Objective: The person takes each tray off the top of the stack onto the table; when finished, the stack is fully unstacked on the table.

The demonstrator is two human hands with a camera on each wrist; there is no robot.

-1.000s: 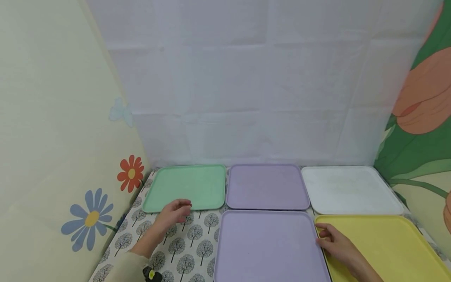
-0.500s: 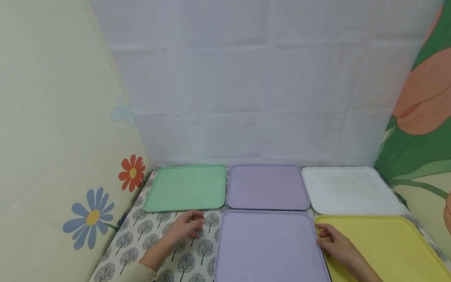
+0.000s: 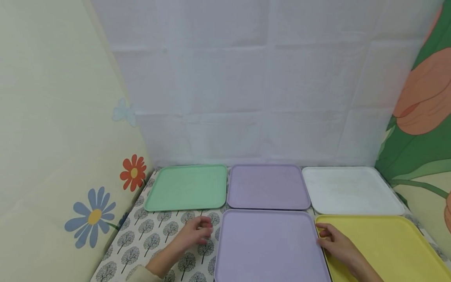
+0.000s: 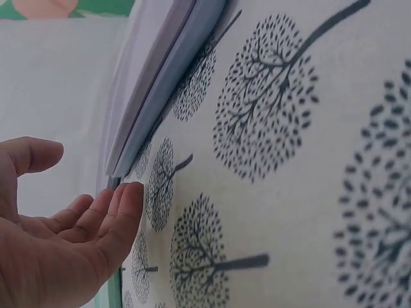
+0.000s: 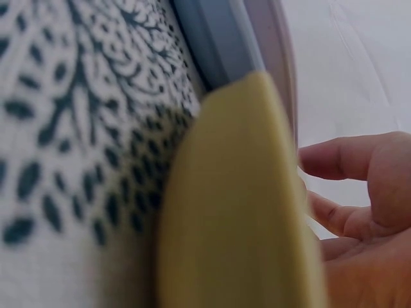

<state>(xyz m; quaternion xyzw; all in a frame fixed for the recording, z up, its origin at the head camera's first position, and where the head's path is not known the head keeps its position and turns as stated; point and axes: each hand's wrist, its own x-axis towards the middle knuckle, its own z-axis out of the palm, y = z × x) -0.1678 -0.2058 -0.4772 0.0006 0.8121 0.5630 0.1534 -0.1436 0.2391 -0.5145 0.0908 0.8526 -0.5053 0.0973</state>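
Note:
A lavender tray (image 3: pixel 267 248) lies at the near middle of the table; the left wrist view shows a blue-grey layer (image 4: pixel 168 80) under its rim. My left hand (image 3: pixel 194 233) hovers over the cloth just left of that tray, fingers loosely bent, holding nothing. In the left wrist view its fingertips (image 4: pixel 131 196) are near the tray's corner, with a gap to the thumb. My right hand (image 3: pixel 336 244) is at the left rim of the yellow tray (image 3: pixel 387 244), beside the lavender tray's right edge. Its fingers are relaxed and partly hidden behind the yellow rim (image 5: pixel 241 192) in the right wrist view.
Behind, a green tray (image 3: pixel 186 188), another lavender tray (image 3: pixel 268 187) and a white tray (image 3: pixel 352 190) stand in a row before a white sheet (image 3: pixel 260 86). Tree-patterned cloth (image 3: pixel 151 235) covers the table. Flower-printed walls (image 3: pixel 70 137) flank both sides.
My left hand has moved right and toward me, from the green tray's front edge to beside the near lavender tray. My right hand and the trays have stayed put.

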